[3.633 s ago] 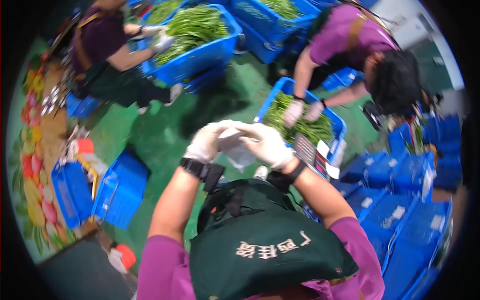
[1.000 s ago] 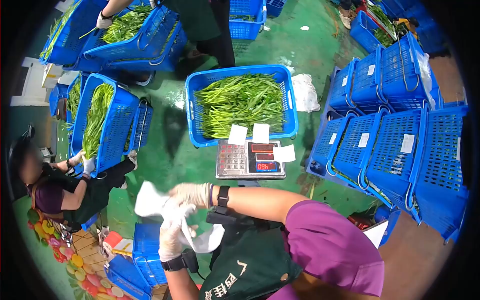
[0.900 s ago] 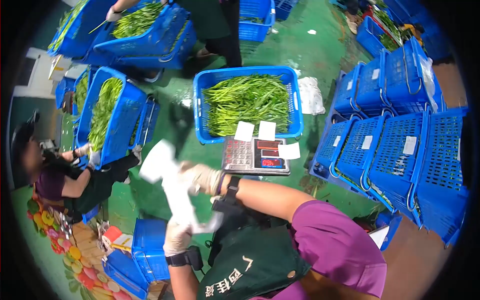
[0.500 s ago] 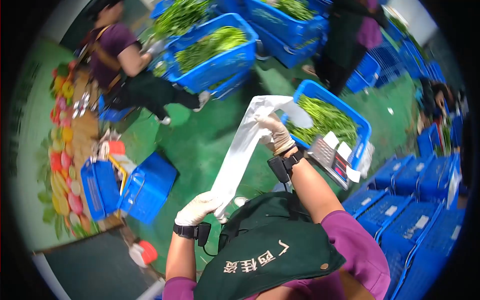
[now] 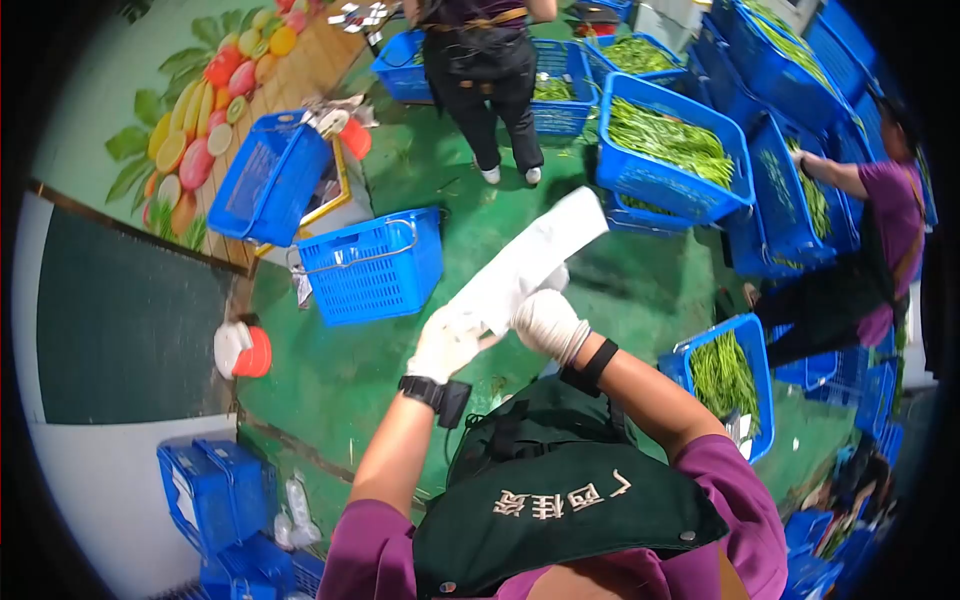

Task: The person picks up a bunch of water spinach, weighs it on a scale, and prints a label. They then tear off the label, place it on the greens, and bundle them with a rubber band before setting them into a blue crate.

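Note:
A long white strip (image 5: 555,235), paper or thin plastic, stretches up and to the right in front of my body. My left hand (image 5: 447,343), in a pale glove, is closed on its lower end. My right hand (image 5: 549,324), gloved too, has its fingers curled against the strip's lower edge near the middle. A small whitish bulge shows just above the right knuckles, and I cannot make out what it is. The upper end of the strip hangs free over the green floor. Dark bands with small boxes sit on both wrists.
A blue crate (image 5: 370,270) stands ahead left beside a tilted crate (image 5: 265,180). Crates of greens (image 5: 670,145) are stacked ahead right. Another crate of greens (image 5: 722,375) is by my right elbow. One person (image 5: 482,80) stands ahead; another (image 5: 850,270) reaches into crates at right.
My view has turned left. The strip, earlier stretched between my hands with a curled far end, now lies straighter, and my hands are closer together.

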Action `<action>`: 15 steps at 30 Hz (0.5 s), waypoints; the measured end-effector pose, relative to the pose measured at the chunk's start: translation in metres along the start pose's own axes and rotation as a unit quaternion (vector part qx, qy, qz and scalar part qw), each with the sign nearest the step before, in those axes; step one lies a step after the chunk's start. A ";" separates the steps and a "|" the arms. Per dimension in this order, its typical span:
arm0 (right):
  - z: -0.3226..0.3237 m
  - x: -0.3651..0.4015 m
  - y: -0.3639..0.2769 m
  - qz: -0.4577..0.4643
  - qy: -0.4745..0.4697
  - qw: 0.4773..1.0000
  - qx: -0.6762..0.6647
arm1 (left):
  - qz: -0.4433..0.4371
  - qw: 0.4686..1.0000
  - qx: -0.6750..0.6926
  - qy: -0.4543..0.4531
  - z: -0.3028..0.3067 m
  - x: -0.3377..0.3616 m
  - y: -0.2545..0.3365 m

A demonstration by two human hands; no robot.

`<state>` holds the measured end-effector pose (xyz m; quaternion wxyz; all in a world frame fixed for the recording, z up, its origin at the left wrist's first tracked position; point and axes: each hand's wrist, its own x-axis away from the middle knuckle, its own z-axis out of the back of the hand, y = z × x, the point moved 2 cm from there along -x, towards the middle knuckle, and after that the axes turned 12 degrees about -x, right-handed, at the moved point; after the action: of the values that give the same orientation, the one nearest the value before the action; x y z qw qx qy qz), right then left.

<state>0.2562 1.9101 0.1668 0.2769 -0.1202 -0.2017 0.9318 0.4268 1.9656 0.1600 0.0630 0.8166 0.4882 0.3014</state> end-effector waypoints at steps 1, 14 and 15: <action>-0.004 -0.013 -0.007 -0.025 -0.125 0.990 0.061 | 0.018 0.995 0.058 -0.079 -0.016 -0.008 0.009; 0.106 -0.176 0.189 -0.114 0.265 0.747 -0.599 | -0.320 0.662 -0.662 0.143 -0.001 -0.214 0.146; 0.084 -0.195 0.206 -0.068 0.233 0.775 -0.583 | -0.361 0.600 -0.704 0.115 -0.032 -0.228 0.154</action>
<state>0.2914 1.6165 0.1721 0.2548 -0.4584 -0.6429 0.5582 0.4479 1.6895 0.1491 0.6657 0.2347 0.3830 0.5959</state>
